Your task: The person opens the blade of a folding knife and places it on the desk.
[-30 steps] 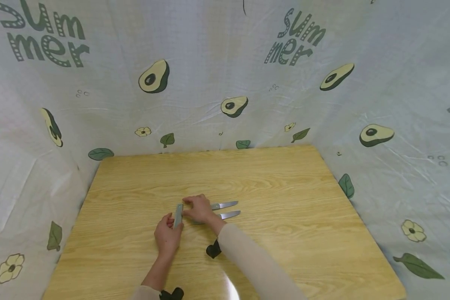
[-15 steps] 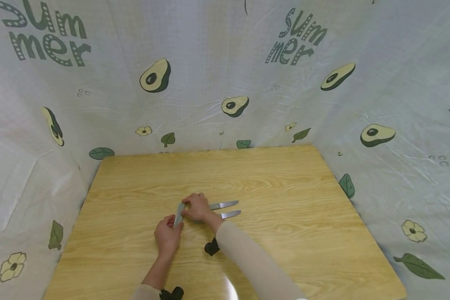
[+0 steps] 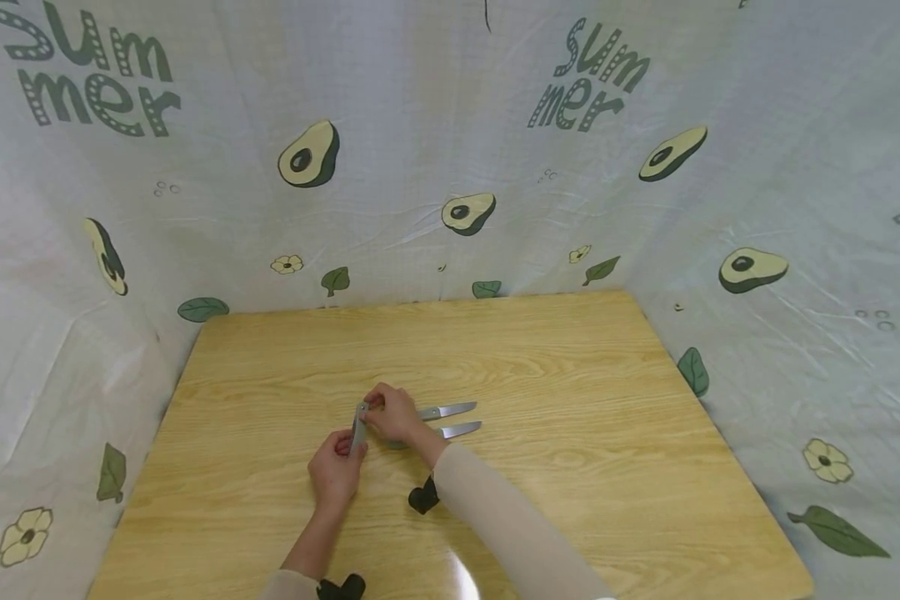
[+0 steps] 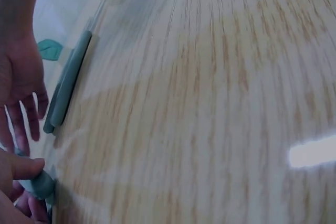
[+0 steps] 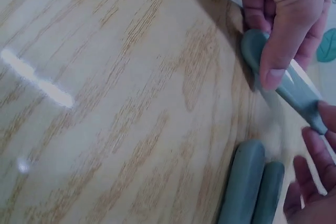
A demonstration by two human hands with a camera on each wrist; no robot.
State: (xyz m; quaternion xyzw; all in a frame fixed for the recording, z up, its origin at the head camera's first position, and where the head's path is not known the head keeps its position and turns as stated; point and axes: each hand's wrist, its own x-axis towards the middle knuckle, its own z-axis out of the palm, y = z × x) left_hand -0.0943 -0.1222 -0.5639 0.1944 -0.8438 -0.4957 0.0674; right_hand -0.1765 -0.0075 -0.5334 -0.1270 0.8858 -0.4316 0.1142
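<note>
My left hand [image 3: 333, 473] grips the near end of a folding knife [image 3: 357, 429] with a grey-green handle, thumb along its side in the right wrist view. At the knife's far end, the thumb and fingertips of my right hand [image 3: 393, 414] pinch it. A pale strip shows along the handle in the right wrist view; how far the blade is out cannot be made out. Just right of my right hand lie two more knives, the farther knife [image 3: 450, 409] and the nearer knife [image 3: 461, 429], blades out to the right. My right hand and wrist partly hide their handles.
The wood-grain table [image 3: 570, 467] spreads around both hands. A pale curtain [image 3: 390, 233] printed with avocados and leaves hangs behind it and along both sides. Black wrist straps [image 3: 423, 497] sit near the sleeves.
My right fingers have come onto the knife's far end from beside it. The knife has rolled a little, so its narrow edge shows more. The two knives on the table stay put.
</note>
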